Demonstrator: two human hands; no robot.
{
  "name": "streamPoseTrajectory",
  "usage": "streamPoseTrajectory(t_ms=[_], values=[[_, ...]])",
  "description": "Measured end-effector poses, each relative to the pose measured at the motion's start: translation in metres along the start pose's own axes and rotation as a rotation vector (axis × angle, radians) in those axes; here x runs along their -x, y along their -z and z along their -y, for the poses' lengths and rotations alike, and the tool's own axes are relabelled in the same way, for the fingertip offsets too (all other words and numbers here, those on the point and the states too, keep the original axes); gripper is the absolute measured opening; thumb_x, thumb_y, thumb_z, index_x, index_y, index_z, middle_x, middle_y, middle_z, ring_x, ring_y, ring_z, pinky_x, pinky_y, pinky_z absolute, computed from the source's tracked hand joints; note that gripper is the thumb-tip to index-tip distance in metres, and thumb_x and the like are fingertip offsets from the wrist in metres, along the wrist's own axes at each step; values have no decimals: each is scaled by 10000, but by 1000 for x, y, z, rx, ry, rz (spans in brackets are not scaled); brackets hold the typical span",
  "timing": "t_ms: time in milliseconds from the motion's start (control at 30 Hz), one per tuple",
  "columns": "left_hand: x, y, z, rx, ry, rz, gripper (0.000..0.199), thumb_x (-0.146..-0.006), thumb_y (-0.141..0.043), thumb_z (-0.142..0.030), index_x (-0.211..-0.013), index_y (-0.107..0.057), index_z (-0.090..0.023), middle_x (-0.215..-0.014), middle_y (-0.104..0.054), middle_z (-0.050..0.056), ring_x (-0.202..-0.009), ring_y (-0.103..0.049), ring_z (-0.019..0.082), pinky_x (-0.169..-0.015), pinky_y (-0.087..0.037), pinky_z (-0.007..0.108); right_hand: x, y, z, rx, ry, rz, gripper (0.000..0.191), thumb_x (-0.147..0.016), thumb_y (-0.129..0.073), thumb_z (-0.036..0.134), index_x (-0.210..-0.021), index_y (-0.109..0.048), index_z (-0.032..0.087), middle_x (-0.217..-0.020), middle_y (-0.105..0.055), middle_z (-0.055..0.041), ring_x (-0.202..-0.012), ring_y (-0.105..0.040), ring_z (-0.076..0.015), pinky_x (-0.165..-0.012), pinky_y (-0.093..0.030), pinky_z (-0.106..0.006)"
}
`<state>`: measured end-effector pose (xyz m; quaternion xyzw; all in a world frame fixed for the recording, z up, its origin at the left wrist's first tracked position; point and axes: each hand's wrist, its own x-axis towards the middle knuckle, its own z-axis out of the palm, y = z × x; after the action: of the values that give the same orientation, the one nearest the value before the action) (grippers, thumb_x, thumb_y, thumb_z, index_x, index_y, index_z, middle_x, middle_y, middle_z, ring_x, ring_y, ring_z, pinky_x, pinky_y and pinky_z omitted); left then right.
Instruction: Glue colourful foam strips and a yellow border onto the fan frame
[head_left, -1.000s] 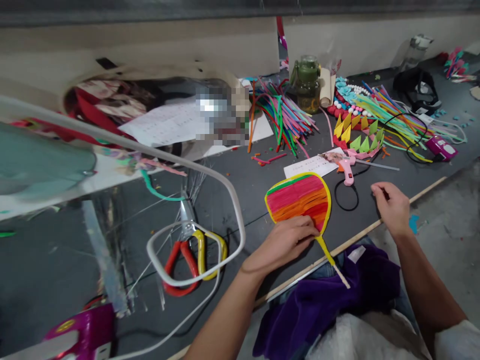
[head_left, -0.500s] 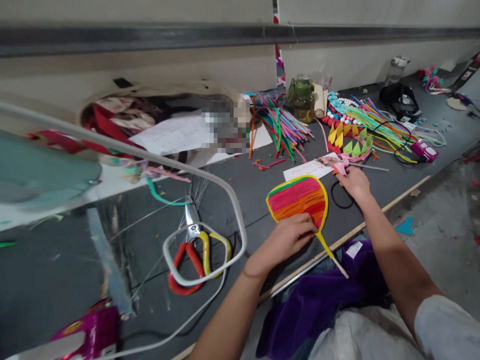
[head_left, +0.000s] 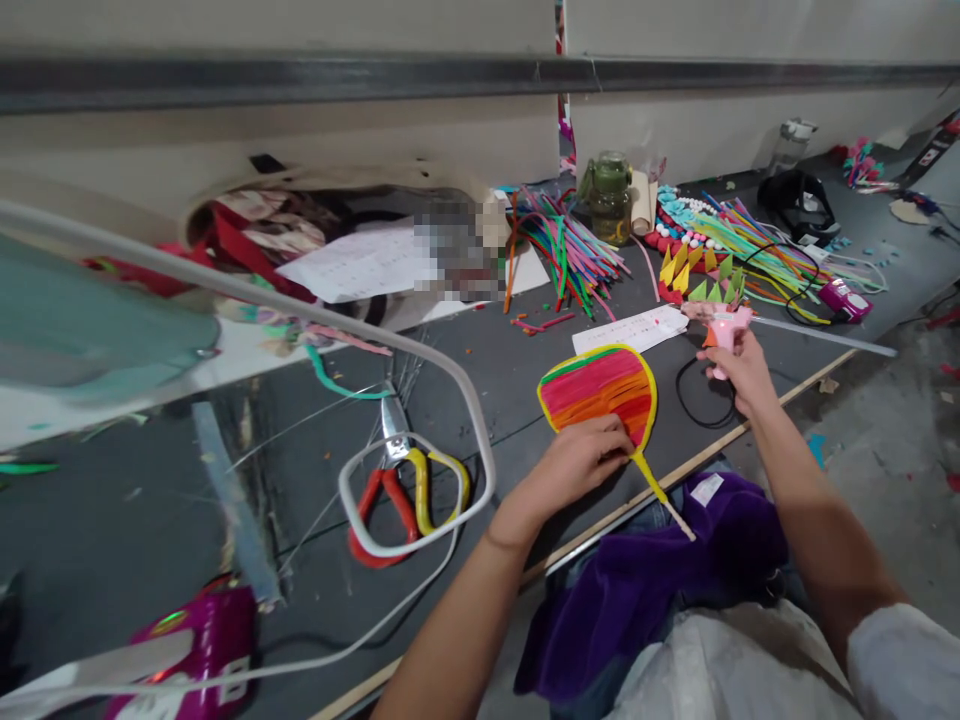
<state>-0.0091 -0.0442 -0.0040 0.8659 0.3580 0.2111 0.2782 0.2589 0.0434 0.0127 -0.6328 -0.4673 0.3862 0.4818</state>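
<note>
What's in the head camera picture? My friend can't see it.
The right hand holds a pink glue gun, while the left hand touches a striped, yellow-edged paddle shape on a dark table. Colourful pipe cleaners lie beyond.

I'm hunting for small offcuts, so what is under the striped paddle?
Dark tabletop shows beside the striped paddle, and its handle crosses the wooden edge. The left hand covers some of its lower part. Whatever lies directly beneath is hidden.

Pale grey sleeve (head_left: 909, 655), blue denim (head_left: 657, 516)
</note>
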Motion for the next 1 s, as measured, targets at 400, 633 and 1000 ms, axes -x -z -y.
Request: streamPoseTrajectory(t_ms=[400,633,1000], values=[[0,4,-4,29,47,10,140,-966,-531,-179,-943,-669,-195,-940,-637,37,-843,-618,146,-747,-449,222,105,55,-13,-117,-208,328,392,-775,-751,461,-983,-667,140,-513,-566,33,-427,-451,-94,-398,-347,-213],[0,6,-6,25,56,26,184,-982,-502,-208,-966,-684,-194,-935,-640,42,-841,-620,143,-747,-455,223,145,58,-21,5,-143,524,340,-885,-648,501,-921,-676,164,-537,-542,31,-446,-449,-96,-445,-343,-229],[-1,6,-7,1,42,-11,227,-986,-498,-220,-1092,-699,-210,-965,-683,44,-865,-654,143,-742,-466,216,154,39,-39,85,-166,515,462,-903,-611,471,-543,-457,226,-412,-468,40,-388,-425,-101,-429,-334,-235]])
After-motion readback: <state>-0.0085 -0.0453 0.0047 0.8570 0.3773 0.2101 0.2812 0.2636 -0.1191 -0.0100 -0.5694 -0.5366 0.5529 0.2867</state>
